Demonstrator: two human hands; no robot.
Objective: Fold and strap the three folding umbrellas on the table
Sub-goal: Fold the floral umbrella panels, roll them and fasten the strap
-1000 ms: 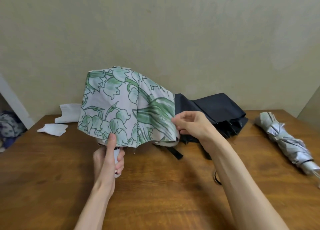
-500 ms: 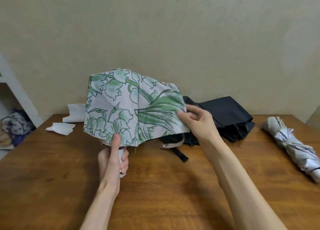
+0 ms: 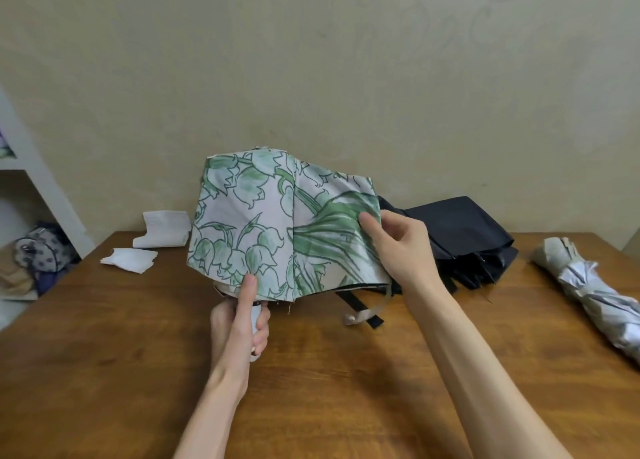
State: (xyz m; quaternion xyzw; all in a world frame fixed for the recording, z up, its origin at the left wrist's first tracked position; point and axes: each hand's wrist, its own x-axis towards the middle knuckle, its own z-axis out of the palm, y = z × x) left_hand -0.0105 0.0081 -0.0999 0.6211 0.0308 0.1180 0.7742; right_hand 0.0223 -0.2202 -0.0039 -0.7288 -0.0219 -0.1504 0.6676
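A white umbrella with green flower print (image 3: pixel 263 223) stands upright above the wooden table (image 3: pixel 121 354), its canopy hanging loose. My left hand (image 3: pixel 242 323) grips its white handle from below, thumb up against the canopy's lower edge. My right hand (image 3: pixel 398 247) pinches a fold of the canopy at its right side. The umbrella's pale strap (image 3: pixel 367 313) dangles under the right edge. Behind my right hand lies a black umbrella (image 3: pixel 460 237), loosely collapsed. A silver umbrella (image 3: pixel 588 289) lies rolled up at the far right of the table.
Two white pieces of paper (image 3: pixel 159 230) lie at the back left of the table. A white shelf (image 3: pixel 41 188) with bags stands left of the table. A beige wall runs close behind the table.
My right hand has moved up along the canopy's right side, taking a fold higher up. The strap now hangs free below. The camera has tilted, so everything sits lower in view.
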